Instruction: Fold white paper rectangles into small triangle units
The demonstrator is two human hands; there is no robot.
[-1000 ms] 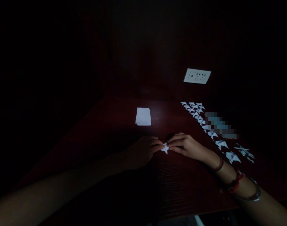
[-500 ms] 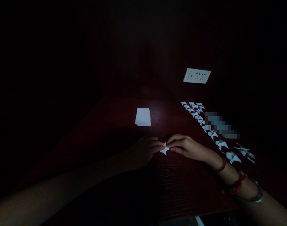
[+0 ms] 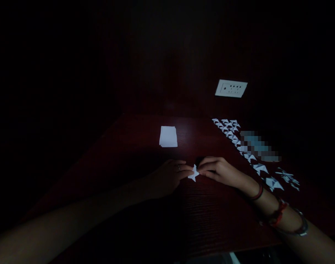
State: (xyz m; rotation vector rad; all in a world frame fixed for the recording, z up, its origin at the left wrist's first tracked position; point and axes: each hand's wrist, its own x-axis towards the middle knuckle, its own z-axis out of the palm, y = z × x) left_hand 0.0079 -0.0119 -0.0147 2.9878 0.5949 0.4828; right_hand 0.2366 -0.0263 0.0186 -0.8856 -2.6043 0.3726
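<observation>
A small white folded paper star (image 3: 194,175) lies on the dark red table (image 3: 145,135) between my two hands. My left hand (image 3: 170,178), with a ring on one finger, reaches in from the left, and its fingertips press on the star's left side. From the right, my right hand (image 3: 218,170) pinches the star's right point between thumb and fingers. Beyond them lies a stack of white paper sheets (image 3: 168,136). Several finished-looking folded paper shapes (image 3: 233,138) form rows along the table's right side.
Thin paper scraps (image 3: 287,178) lie at the right, near the folded shapes. A blurred-out oval object (image 3: 259,146) sits behind them. A white socket plate (image 3: 231,88) is on the back wall. The surroundings are very dark.
The right hand's fingers have drawn closer together at the star's right point, and more of the star shows. The whole view has shifted slightly.
</observation>
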